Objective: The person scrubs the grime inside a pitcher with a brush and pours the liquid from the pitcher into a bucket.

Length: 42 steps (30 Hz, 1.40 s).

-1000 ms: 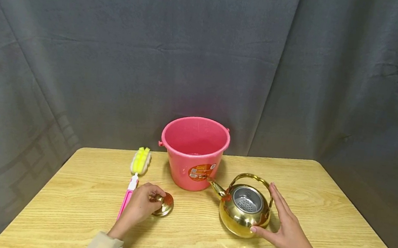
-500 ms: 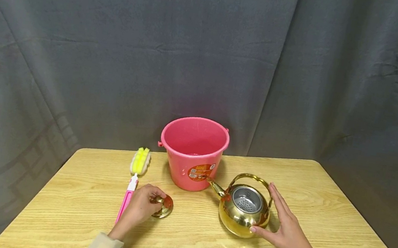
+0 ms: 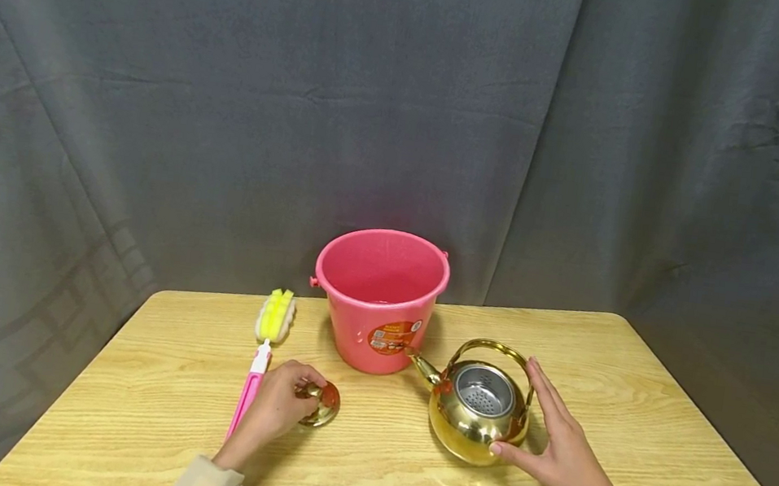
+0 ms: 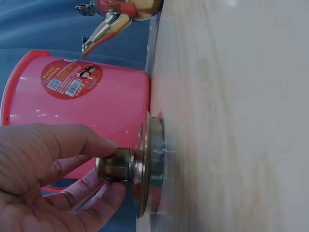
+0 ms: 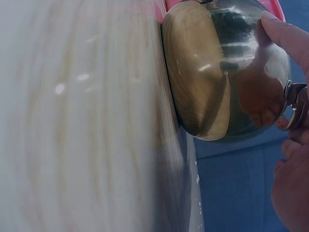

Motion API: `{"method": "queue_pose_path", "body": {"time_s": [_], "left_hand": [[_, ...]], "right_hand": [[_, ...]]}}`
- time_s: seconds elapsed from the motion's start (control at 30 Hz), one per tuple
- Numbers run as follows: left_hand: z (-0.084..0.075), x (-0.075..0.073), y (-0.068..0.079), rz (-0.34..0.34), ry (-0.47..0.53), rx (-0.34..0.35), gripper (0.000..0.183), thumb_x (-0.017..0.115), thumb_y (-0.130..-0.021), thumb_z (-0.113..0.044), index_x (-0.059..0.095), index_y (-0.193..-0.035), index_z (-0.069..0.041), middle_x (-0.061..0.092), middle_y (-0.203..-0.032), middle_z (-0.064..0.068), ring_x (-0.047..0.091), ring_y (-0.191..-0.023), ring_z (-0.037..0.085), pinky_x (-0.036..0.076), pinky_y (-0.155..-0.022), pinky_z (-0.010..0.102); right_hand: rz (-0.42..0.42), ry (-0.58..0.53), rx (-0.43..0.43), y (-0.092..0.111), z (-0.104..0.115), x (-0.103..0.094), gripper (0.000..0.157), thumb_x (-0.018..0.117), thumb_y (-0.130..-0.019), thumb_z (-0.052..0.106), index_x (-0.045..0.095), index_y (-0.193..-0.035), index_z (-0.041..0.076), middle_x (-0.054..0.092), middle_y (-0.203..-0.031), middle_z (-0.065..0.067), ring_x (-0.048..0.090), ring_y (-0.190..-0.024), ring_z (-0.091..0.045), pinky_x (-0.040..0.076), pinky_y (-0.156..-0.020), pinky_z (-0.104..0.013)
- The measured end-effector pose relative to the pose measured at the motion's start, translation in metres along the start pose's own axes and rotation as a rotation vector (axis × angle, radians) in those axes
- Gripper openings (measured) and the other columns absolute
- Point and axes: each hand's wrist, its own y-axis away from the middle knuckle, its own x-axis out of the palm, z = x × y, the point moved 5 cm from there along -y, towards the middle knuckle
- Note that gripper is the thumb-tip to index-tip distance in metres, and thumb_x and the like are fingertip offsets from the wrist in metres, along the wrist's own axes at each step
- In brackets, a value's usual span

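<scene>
My left hand [image 3: 276, 402] pinches the knob [image 4: 116, 166] of a shiny gold kettle lid [image 3: 329, 406]. The lid sits flat on the table, as the left wrist view shows from the side. To the right stands a round gold kettle [image 3: 456, 432] without its lid, its spout toward the bucket and its arched handle [image 3: 494, 345] raised. In its mouth a perforated metal strainer [image 3: 484, 401] shows. My right hand [image 3: 570, 464] rests against the kettle, thumb on the body [image 5: 251, 63] and straight fingers by the handle's right side.
A pink bucket [image 3: 349, 328] with an orange label stands behind, between the hands. Left of the lid lies a brush [image 3: 247, 397] with a pink handle and a yellow-white sponge head. Grey curtain [image 3: 305, 100] hangs behind the wooden table [image 3: 143, 375].
</scene>
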Motion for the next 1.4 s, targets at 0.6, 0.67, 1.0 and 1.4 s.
{"method": "queue_pose_path", "body": {"time_s": [0.6, 0.67, 1.0, 1.4], "left_hand": [[-0.014, -0.016, -0.005, -0.036, 0.046, 0.049, 0.02, 0.07, -0.067, 0.004, 0.066, -0.083, -0.008, 0.057, -0.088, 0.007, 0.055, -0.082, 0.028, 0.05, -0.063, 0.029], [-0.016, -0.017, -0.005, -0.045, 0.05, 0.053, 0.021, 0.07, -0.067, 0.003, 0.066, -0.083, -0.01, 0.057, -0.088, 0.006, 0.056, -0.081, 0.027, 0.05, -0.063, 0.029], [-0.026, -0.015, -0.007, -0.11, 0.076, 0.114, 0.017, 0.069, -0.069, -0.001, 0.066, -0.082, -0.012, 0.06, -0.084, 0.004, 0.057, -0.078, 0.026, 0.049, -0.06, 0.024], [-0.05, -0.004, -0.007, -0.113, 0.082, 0.232, 0.014, 0.068, -0.072, -0.001, 0.066, -0.084, -0.009, 0.061, -0.082, 0.001, 0.056, -0.075, 0.019, 0.049, -0.059, 0.026]], "right_hand": [[-0.001, -0.007, -0.001, -0.003, 0.001, 0.0, 0.113, 0.081, -0.057, 0.039, 0.009, -0.143, 0.024, 0.009, -0.147, 0.002, 0.02, -0.127, -0.034, 0.026, -0.086, -0.064], [-0.002, -0.007, -0.002, -0.003, 0.002, 0.0, 0.113, 0.081, -0.057, 0.039, 0.009, -0.143, 0.024, 0.009, -0.147, 0.002, 0.02, -0.127, -0.034, 0.026, -0.086, -0.064], [-0.001, -0.004, -0.008, -0.003, 0.002, 0.001, 0.114, 0.081, -0.057, 0.04, 0.008, -0.143, 0.023, 0.008, -0.147, 0.002, 0.019, -0.127, -0.035, 0.025, -0.087, -0.064], [-0.003, -0.006, -0.005, 0.0, -0.001, 0.0, 0.113, 0.081, -0.057, 0.039, 0.008, -0.143, 0.023, 0.007, -0.147, 0.001, 0.019, -0.127, -0.035, 0.024, -0.086, -0.065]]}}
